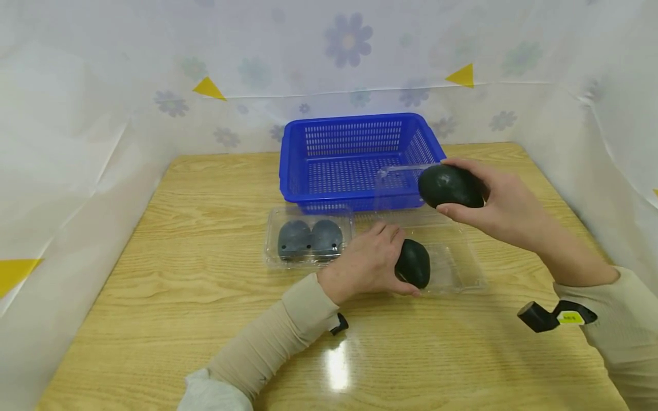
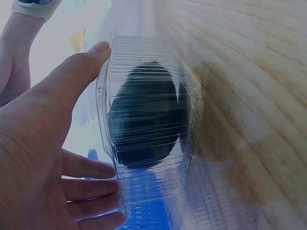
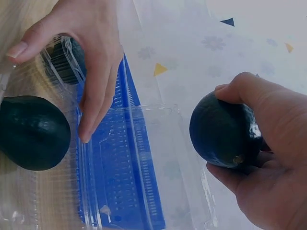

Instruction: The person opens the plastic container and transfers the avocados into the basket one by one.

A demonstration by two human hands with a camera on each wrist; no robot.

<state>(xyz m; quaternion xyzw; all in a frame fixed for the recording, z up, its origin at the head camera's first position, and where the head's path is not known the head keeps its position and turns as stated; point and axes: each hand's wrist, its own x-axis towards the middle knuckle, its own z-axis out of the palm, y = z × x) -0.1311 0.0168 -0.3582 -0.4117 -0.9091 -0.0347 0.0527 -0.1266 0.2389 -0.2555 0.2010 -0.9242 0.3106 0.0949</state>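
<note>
My right hand grips a dark green avocado between thumb and fingers, raised over the open clear plastic clamshell. Another avocado lies in the left part of that clamshell's base. Beside it, my left hand rests at the clamshell's left edge, thumb toward the near side and fingers toward the far side. The left wrist view shows this hand with thumb and fairly straight fingers at the rim; an avocado shows through the ribbed wall.
A second clear clamshell, its lid down, holds two dark avocados to the left. Behind stands a blue plastic basket with slotted walls. The open clamshell's raised lid leans near the basket. White flower-printed sheeting surrounds the wooden table.
</note>
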